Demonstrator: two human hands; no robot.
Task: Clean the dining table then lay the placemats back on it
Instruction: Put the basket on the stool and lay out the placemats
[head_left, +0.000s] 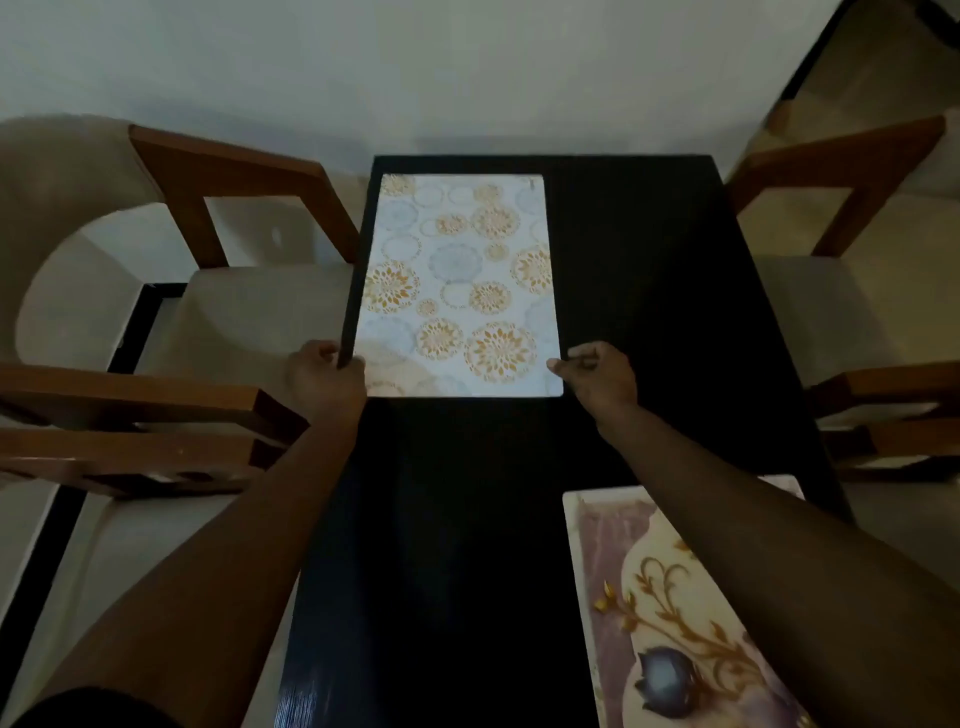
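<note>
- Now we are laying the circle-patterned placemat flat at the far left corner of the dark desk, its long side running along the desk's left edge.
- Our left hand pinches the mat's near left corner, right at the desk's left edge — thumb on top, fingers wrapped under.
- Our right hand pinches the near right corner between thumb and curled fingers; the mat looks flat on the desk beyond it.
- To do this well, we should square the mat to the desk's left and far edges before letting go, leaving an even dark margin.
- We should lower both corners together, then smooth outward so nothing curls.
- A second mat, the floral placemat, lies at the near right corner under our right forearm — we should keep the arm from dragging it.
</note>
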